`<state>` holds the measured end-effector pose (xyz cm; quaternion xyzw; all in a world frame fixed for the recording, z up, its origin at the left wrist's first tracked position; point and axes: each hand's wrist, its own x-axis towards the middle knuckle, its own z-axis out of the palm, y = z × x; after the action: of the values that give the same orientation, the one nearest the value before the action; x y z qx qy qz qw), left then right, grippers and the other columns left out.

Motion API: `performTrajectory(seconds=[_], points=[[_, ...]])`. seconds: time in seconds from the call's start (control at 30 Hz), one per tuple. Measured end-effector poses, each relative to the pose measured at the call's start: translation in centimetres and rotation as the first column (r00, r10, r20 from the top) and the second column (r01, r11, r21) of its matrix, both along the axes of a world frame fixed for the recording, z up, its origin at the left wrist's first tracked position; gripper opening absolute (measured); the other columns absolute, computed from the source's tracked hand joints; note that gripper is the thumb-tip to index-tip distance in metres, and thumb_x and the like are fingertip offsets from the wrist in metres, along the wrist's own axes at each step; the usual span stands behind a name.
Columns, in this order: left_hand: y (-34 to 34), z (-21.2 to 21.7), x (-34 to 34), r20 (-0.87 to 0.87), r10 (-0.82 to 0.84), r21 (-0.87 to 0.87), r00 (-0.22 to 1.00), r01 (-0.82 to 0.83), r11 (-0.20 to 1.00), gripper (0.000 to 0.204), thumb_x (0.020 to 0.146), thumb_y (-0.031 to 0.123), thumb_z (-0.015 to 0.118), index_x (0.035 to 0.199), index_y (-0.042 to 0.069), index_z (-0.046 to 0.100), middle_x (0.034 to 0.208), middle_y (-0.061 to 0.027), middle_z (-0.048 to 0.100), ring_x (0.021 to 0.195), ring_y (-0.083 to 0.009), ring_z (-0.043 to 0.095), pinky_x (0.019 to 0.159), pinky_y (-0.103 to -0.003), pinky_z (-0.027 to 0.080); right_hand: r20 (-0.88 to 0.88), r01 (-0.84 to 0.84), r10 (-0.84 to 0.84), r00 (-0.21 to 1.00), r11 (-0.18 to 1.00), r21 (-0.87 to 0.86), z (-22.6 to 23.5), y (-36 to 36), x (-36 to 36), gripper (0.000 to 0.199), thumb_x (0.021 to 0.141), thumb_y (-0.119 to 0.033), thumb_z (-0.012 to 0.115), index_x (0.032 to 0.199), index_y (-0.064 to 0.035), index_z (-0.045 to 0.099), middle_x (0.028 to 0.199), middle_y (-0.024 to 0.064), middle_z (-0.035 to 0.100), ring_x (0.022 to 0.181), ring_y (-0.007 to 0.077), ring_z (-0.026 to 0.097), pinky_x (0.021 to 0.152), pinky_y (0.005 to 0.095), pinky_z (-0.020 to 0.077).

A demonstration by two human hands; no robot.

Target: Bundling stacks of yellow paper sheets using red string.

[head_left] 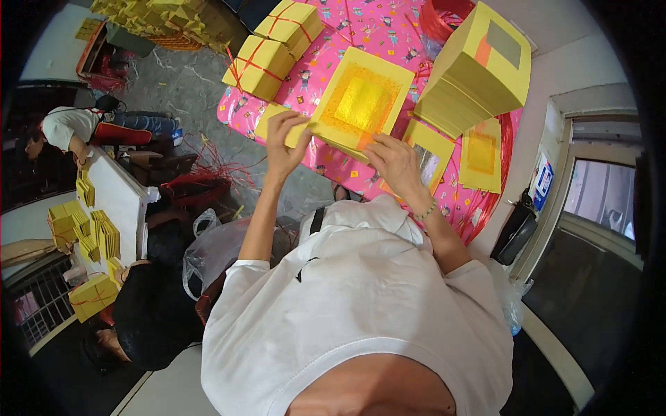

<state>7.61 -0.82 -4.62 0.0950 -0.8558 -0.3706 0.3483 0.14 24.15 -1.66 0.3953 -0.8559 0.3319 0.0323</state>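
A stack of yellow paper sheets (374,66) lies before me, its top sheet bearing a large gold foil square with a speckled orange border. At the stack's left corner is my left hand (283,147), thumb and fingers apart, over a smaller yellow paper piece (269,119). The fingers of my right hand (399,165) are closed at the stack's near right corner, around an orange patch of paper (365,141). Beside that hand lies a yellow sheet with a silver foil panel (431,158). What lies under the left fingertips is partly hidden.
A tall yellow paper stack (454,93) stands at right on the pink patterned table cover (333,159). Yellow bundles tied with red string (260,66) sit at left. Red string (444,21) lies behind. Two other people work around a white table (121,187) at far left.
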Motion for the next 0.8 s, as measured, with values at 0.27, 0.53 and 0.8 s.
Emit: performTrajectory(seconds=[0.27,0.53,0.8], points=[[1.3,1.8,-1.4,0.252,-0.431,-0.148,0.867,0.474,0.868,0.02,0.069,0.021,0.076,0.087,0.012,0.071,0.096,-0.0048,0.062,0.097,-0.0254,0.053,0.084,-0.037,0.045,0.082,-0.006,0.005,0.997,1.0,0.015,1.0,-0.2,0.0,0.016,0.081,-0.018,0.065,0.09,-0.006,0.069,0.099,0.0142,0.066,0.081,0.0312,0.066,0.07,0.0371,0.0535],[0.9,1.7,-1.6,0.328,-0.458,-0.024,0.827,0.492,0.871,0.017,0.073,0.02,0.073,0.088,0.013,0.073,0.096,-0.0045,0.061,0.099,-0.0236,0.05,0.084,-0.035,0.044,0.1,0.023,-0.023,0.995,1.0,0.006,1.4,-0.3,0.1,0.016,0.082,-0.018,0.062,0.083,-0.0022,0.067,0.094,0.0136,0.066,0.08,0.0317,0.064,0.068,0.0391,0.0526],[0.9,1.7,-1.6,0.351,-0.459,-0.001,0.816,0.49,0.872,0.015,0.076,0.021,0.071,0.088,0.014,0.074,0.097,-0.0046,0.061,0.101,-0.0235,0.049,0.087,-0.036,0.043,0.13,0.043,-0.043,0.991,0.999,0.0,1.5,-0.4,0.2,0.017,0.082,-0.019,0.062,0.083,-0.0027,0.068,0.094,0.0132,0.066,0.077,0.0317,0.064,0.067,0.0393,0.0525]])
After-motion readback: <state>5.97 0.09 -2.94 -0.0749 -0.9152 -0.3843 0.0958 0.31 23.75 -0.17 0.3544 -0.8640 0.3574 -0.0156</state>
